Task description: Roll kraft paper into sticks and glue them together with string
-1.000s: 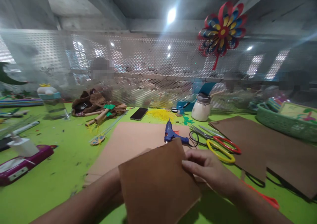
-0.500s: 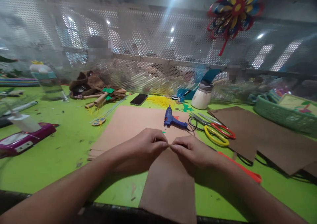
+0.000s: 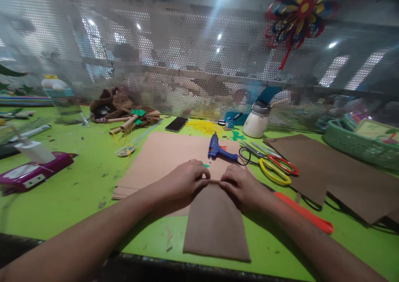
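Edge Work

Fingers of the left hand (image 3: 184,181) and right hand (image 3: 245,187) pinch brown paper (image 3: 216,234) by its far edge on the table (image 3: 84,215), apparently to roll it; the next turn likely calls for even pressure. Beyond: a glue gun (image 3: 215,149).

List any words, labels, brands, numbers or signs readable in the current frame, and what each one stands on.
None can be read.
Brown sheet: no lettering visible.
Blue glue gun: any print is too small to read.
Purple power strip: any marking is too blurred to read.
Small blue jar: too small to tell whether it is labelled.
Phone: dark screen, no legible text.
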Demonstrator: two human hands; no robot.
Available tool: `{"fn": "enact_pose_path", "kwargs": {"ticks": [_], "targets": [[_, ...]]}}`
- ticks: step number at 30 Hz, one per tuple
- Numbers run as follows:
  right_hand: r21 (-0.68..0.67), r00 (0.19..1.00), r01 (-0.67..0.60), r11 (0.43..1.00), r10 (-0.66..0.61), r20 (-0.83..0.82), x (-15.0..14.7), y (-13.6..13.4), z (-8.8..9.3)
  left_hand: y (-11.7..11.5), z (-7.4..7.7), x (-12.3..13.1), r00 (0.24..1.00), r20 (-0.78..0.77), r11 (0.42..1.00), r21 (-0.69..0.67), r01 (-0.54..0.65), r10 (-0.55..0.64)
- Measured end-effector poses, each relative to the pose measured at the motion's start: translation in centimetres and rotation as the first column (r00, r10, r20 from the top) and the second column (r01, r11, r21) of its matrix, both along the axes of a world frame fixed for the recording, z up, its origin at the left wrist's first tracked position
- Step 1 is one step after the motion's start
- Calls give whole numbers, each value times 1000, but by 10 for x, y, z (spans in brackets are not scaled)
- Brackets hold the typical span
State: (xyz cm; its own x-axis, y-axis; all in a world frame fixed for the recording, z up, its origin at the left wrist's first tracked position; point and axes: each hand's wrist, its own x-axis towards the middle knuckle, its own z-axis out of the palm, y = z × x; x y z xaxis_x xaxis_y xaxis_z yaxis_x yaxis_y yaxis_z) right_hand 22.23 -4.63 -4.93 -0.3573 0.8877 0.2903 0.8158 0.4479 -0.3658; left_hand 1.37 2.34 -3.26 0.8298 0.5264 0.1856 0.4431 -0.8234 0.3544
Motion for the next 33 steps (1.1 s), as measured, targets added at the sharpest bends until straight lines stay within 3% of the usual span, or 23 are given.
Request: {"fn": "enact_pose_path", "kwargs": {"ticks": [5,11,26,28,31,33], "targets": [[39,999,-24,999,23,36,-3,0,0,-4,3,2,999,-10,997,57,47,-46],[117,996,-67,991,59,69,-8,0,-7,-3,-7,7,998,22,992,108,63,-66],[206,999,17,978,-23,27,-23,-2,-14,-2,-14,2,994,91,998,-11,-60,61],[311,999,-24,950,13,38,-22,5,-22,-2,-16,1,992,99,996,18,-85,83],[529,992,-121,840,82,96,-17,21,-39,1,-23,1,996,47,993,89,-78,74],[577,984,-166,799,98,148,-13,31,-51,5,-28,2,997,-7,989,126,-79,80]]}}
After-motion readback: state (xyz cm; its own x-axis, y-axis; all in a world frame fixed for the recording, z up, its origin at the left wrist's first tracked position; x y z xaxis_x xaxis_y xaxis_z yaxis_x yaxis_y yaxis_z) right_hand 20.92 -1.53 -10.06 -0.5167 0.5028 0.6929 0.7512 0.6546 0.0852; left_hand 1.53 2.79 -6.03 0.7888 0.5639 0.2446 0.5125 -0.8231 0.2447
